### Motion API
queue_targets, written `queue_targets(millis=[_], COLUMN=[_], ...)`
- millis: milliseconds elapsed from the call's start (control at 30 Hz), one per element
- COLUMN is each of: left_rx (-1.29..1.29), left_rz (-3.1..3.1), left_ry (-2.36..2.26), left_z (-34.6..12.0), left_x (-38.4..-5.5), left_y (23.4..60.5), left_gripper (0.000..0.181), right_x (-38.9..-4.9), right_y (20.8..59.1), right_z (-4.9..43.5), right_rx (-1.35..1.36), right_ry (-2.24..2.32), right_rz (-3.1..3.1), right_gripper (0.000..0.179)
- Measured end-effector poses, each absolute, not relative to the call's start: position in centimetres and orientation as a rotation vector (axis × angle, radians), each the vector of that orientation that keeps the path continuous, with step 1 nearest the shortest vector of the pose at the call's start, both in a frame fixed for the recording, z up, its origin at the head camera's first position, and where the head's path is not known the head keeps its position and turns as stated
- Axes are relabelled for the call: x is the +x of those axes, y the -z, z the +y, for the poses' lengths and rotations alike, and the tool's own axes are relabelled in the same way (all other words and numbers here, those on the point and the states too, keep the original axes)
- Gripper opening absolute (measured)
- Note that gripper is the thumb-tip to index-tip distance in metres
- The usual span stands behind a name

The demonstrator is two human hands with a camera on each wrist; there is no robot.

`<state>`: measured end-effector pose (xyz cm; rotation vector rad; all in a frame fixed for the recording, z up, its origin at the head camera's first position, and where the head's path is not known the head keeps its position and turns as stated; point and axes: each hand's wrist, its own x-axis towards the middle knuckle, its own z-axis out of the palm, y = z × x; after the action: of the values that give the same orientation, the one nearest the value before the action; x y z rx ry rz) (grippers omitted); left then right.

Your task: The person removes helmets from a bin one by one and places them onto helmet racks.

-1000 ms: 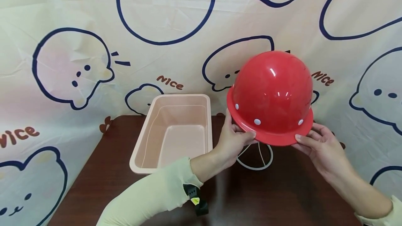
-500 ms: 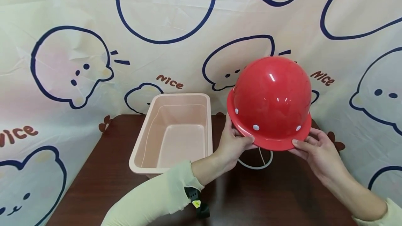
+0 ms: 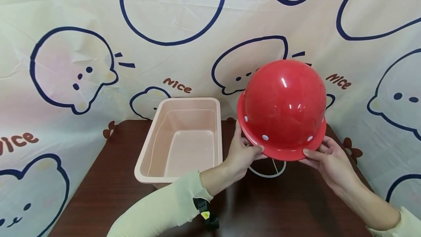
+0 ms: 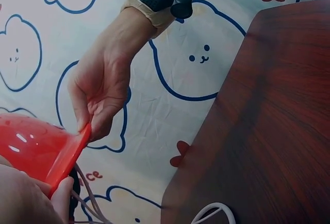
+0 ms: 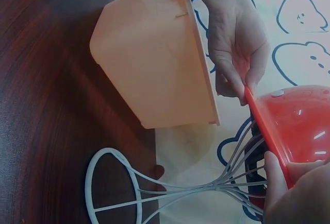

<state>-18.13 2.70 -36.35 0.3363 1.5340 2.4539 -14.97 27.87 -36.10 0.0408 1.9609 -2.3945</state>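
Note:
A red hard hat [image 3: 285, 105] with white rivets sits over the top of a white wire hat stand [image 5: 206, 188], its brim tilted toward me. My left hand [image 3: 241, 156] pinches the brim's left side, thumb above and fingers beneath. On the right side of the brim, my right hand [image 3: 332, 165] holds it in the same way. The stand's wires reach up into the dark inner band under the hat in the right wrist view. From the head view, only the stand's round base shows below the brim.
A pale pink plastic bin [image 3: 144, 156] stands to the left of the hat on the dark wooden table [image 3: 263, 207]. Behind hangs a cartoon-print cloth [image 3: 184, 17], close to the table's back edge. A black wrist strap [image 3: 205, 207] is on the left sleeve.
Both hands have lowered the hard hat slightly onto the stand, mostly in the first half second. Its front brim has dipped a little toward me. The bin and stand have stayed put.

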Motion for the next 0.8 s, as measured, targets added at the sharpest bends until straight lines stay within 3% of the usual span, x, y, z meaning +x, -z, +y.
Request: queue_targets(millis=[533,800], left_rx=[0.429,0.313], left_rz=[1.631,1.688], left_ry=[-2.354,-2.301], left_z=[1.5,0.7], left_x=[-18.8,-19.0], left_y=[35.8,35.7], left_gripper=[0.079,0.078], right_x=[-15.8,-15.9], right_y=[35.1,34.8], right_z=[28.7,29.4], right_rx=[-0.151,-0.126], right_ry=[2.293,2.227], right_rz=[1.836,1.874], right_gripper=[0.045,0.039])
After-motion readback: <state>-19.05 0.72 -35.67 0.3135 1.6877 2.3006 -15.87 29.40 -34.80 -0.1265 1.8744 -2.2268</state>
